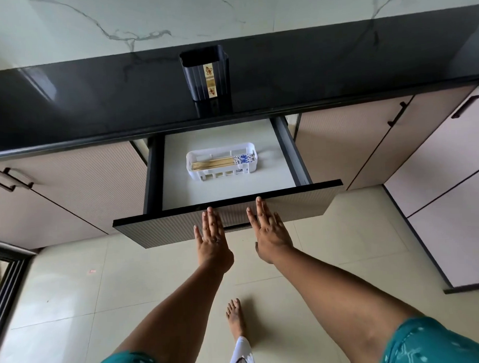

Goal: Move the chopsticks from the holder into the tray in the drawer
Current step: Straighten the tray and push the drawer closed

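A bundle of wooden chopsticks (221, 162) with blue-and-white patterned ends lies lengthwise in a white plastic tray (195, 175) on the floor of the open drawer (234, 219). The dark ribbed holder (205, 74) stands upright on the black countertop behind the drawer, and no chopsticks show in it. My left hand (211, 236) and my right hand (270, 229) lie flat, fingers extended, against the ribbed drawer front, just below its top edge. Neither hand holds anything.
The glossy black countertop (337, 69) runs across under a marble-look wall. Beige cabinet doors with dark handles (396, 114) flank the drawer and continue along the right side. A dark door frame (8, 279) is at the lower left. My bare foot (235, 317) stands on the tiled floor.
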Demonstrator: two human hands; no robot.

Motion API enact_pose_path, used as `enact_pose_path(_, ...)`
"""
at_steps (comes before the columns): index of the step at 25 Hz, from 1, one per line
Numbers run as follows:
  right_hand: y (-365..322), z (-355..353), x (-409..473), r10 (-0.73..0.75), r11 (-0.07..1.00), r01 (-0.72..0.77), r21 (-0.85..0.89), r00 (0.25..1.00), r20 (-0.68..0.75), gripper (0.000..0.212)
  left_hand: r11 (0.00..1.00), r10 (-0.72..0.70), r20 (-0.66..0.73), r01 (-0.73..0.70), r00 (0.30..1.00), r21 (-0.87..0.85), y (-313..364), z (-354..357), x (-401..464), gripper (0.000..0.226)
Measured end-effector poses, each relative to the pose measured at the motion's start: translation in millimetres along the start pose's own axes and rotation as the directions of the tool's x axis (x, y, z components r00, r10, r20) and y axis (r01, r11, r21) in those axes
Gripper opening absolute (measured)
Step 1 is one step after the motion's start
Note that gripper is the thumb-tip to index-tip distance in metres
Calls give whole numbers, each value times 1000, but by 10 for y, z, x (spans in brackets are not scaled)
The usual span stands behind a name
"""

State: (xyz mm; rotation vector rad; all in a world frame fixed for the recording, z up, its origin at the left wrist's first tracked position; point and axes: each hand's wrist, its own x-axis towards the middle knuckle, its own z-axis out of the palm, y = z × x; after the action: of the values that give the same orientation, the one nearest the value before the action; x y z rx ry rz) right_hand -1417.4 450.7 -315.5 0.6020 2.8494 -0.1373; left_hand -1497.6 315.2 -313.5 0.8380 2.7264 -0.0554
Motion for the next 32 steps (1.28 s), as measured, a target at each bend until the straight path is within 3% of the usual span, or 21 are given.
enact_pose_path(7,96,-288,1289,102,992,-95,84,991,-83,90,998,66,-45,-66,997,3,-186,-412,1351,94)
enact_pose_path(16,381,-606,2973,186,968,-196,156,980,74,88,994,102,-14,-103,995,-29,-492,-817,2897,102)
enact_pose_path(18,413,-511,3109,206,966,-214,144,976,73,87,989,123,48,-119,991,-82,-437,-809,3066,103)
enact_pose_path(21,396,-404,3323,228,964,-225,144,974,-2,86,971,114,9,-110,993,-213,-342,-761,3259,100)
enact_pose_path(24,240,-428,3484,292,925,-307,223,952,95,88,952,137,17,-127,990,-280,-397,-751,3373,91)
enact_pose_path(28,6,-480,3530,396,792,-445,418,896,202,89,941,127,-35,-132,991,-310,-534,-725,3350,86)
enact_pose_path(32,35,-554,3434,415,776,-437,454,897,153,83,948,108,-80,-127,991,-293,-514,-783,3256,81)
